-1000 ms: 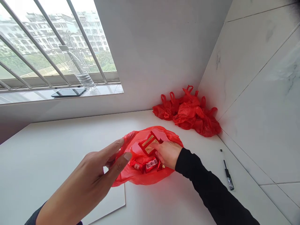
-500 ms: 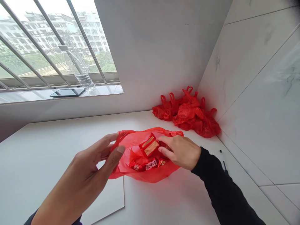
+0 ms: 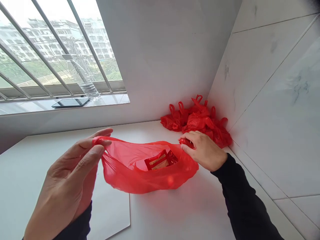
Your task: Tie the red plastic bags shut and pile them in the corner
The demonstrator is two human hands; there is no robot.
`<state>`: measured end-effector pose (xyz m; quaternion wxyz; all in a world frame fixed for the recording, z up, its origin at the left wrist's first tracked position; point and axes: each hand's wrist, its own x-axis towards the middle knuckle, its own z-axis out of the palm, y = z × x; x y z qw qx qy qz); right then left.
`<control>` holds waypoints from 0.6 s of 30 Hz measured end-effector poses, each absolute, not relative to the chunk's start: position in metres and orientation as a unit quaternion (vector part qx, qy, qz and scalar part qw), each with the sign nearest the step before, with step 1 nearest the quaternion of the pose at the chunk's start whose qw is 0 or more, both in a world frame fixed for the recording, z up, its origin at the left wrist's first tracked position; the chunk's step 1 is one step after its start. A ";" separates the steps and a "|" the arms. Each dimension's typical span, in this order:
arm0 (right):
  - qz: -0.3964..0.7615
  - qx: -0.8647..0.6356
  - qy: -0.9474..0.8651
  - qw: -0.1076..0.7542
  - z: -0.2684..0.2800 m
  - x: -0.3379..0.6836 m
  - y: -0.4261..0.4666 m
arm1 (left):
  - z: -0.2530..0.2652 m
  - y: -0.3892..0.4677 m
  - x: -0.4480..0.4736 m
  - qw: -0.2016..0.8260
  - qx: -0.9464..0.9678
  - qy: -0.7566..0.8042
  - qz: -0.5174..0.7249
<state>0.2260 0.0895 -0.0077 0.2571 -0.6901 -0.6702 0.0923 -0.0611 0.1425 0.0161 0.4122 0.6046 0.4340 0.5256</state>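
Observation:
A thin red plastic bag (image 3: 140,181) is stretched open on the white table between my two hands. My left hand (image 3: 72,173) pinches the gathered handle at its left end between thumb and fingers. At the right end my right hand (image 3: 202,150) is closed on a bunched red part of the bag, its fingers partly hiding it. Inside lies a red snack packet (image 3: 158,161) with a clear window showing tan pieces. Beside it is a dark red wrapped piece (image 3: 172,157). The bag's front wall hides whatever else lies lower down.
Several red plastic bags (image 3: 197,120) with looped handles lie heaped in the back right corner against the walls. A flat white board (image 3: 112,213) lies at front left. On the windowsill are a clear water bottle (image 3: 88,88) and a dark phone or tablet (image 3: 70,103).
My right hand has come out of the bag to its right edge and closed there. My left hand has moved left with the handle, pulling the bag wider; its front wall now covers the front packets.

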 end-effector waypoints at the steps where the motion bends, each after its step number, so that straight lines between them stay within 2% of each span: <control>1: 0.089 -0.678 -0.661 0.308 -0.002 0.223 0.086 | 0.018 0.140 -0.057 0.446 0.589 0.413 0.532; 3: 0.086 -0.644 -0.636 0.418 0.010 0.216 0.077 | 0.022 0.131 -0.046 0.477 0.569 0.399 0.538; 5: 0.090 -0.603 -0.605 0.513 0.020 0.210 0.067 | 0.028 0.121 -0.034 0.456 0.570 0.422 0.538; 7: 0.102 -0.570 -0.574 0.579 0.027 0.205 0.057 | 0.031 0.113 -0.026 0.444 0.572 0.425 0.544; 9: 0.127 -0.550 -0.556 0.610 0.032 0.200 0.049 | 0.032 0.110 -0.022 0.455 0.575 0.403 0.548; 14: 0.156 -0.528 -0.610 0.569 0.033 0.190 0.039 | 0.026 0.107 -0.020 0.525 0.600 0.420 0.434; 18: 0.101 -0.592 -0.677 0.425 0.022 0.192 0.051 | 0.027 0.101 -0.016 0.517 0.618 0.431 0.408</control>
